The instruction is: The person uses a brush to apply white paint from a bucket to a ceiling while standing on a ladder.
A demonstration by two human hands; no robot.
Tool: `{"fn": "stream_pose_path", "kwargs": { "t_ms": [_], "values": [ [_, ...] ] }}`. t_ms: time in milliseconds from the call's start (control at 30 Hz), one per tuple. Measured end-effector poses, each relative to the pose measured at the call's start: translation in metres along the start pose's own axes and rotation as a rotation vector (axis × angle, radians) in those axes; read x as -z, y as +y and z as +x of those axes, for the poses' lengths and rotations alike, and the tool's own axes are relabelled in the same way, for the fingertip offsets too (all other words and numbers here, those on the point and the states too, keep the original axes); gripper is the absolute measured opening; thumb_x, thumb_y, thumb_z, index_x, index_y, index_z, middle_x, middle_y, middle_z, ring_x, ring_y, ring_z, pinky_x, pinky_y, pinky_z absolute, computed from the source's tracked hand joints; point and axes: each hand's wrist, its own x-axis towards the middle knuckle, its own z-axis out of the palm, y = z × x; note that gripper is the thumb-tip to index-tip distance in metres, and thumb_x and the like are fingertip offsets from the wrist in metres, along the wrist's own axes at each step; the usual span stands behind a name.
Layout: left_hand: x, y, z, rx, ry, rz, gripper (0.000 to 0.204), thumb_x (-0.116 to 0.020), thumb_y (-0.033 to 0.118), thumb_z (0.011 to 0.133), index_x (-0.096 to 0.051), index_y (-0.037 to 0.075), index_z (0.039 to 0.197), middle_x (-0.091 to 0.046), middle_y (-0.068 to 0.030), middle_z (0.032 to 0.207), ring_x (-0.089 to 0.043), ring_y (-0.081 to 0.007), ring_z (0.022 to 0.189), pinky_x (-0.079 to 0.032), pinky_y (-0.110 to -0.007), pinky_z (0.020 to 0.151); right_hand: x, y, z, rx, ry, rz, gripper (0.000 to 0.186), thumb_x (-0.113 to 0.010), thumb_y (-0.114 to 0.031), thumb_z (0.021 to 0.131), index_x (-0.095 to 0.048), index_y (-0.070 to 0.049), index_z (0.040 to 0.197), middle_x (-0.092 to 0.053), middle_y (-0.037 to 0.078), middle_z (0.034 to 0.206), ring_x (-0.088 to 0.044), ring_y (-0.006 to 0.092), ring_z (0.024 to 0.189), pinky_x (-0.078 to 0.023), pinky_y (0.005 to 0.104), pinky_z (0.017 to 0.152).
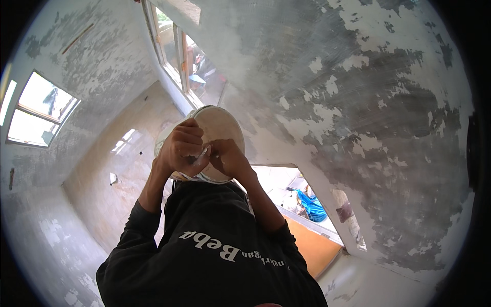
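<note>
A round off-white bucket (219, 120) is held in front of my dark-clothed body, near the middle of the head view, its pale round top facing me. My left hand (184, 146) is closed over the left part of that top, knuckles up, around a small pale piece that I cannot make out. My right hand (226, 158) meets it from the right, fingers bent in toward the same piece, partly in shadow. The two hands nearly touch and hide much of what lies between them.
Patchy grey-white plastered walls (368, 112) surround me. A window (43, 110) is at left and a taller one (174, 56) at the top. An opening at lower right shows blue sheeting (312, 204) outside, with an orange door panel (309, 240). The pale floor (102, 194) spreads left.
</note>
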Motion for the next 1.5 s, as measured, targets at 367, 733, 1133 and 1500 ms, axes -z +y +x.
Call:
{"fn": "stream_pose_path", "kwargs": {
  "t_ms": [367, 733, 1133, 1500],
  "values": [
    [0.003, 0.007, -0.007, 0.047, -0.033, 0.088, 0.031, -0.063, -0.001, 0.053, -0.035, 0.008, 0.043, -0.036, -0.0017, 0.043, -0.041, -0.0202, 0.045, -0.034, -0.032, 0.052, -0.003, 0.004, -0.001, 0.079, -0.007, -0.104, 0.006, -0.06, -0.004, 0.081, -0.063, 0.001, 0.08, -0.062, 0.021, 0.078, -0.059, 0.0388, 0.071, -0.048, 0.0401, 0.064],
    [0.019, 0.001, -0.024, 0.123, 0.057, 0.161, 0.035, -0.064, -0.001, 0.055, -0.033, 0.009, 0.042, -0.034, -0.0025, 0.043, -0.038, -0.0201, 0.044, -0.031, -0.031, 0.05, 0.0, 0.006, -0.001, -0.254, 0.329, 0.499, 0.015, -0.062, -0.008, 0.087, -0.064, 0.006, 0.095, -0.067, 0.012, 0.09, -0.063, 0.0151, 0.083, -0.052, 0.0278, 0.074],
    [0.027, -0.002, -0.035, 0.13, 0.231, -0.062, 0.033, -0.057, 0.0, 0.064, -0.032, 0.005, 0.043, -0.033, -0.005, 0.042, -0.032, -0.0212, 0.041, -0.03, -0.034, 0.052, 0.031, 0.015, -0.024, -0.383, 0.634, 0.907, 0.024, -0.057, -0.017, 0.092, -0.06, 0.005, 0.1, -0.065, 0.015, 0.092, -0.065, 0.0204, 0.079, -0.055, 0.0301, 0.073],
    [0.009, 0.0, -0.018, 0.13, 0.128, -0.082, 0.037, -0.056, -0.007, 0.068, -0.032, 0.004, 0.043, -0.033, -0.0035, 0.041, -0.034, -0.0195, 0.04, -0.029, -0.034, 0.051, 0.038, -0.032, -0.018, -0.272, 0.166, 0.072, 0.025, -0.06, -0.017, 0.09, -0.059, 0.008, 0.088, -0.064, 0.019, 0.084, -0.066, 0.0256, 0.074, -0.051, 0.033, 0.061]
  ]
}}
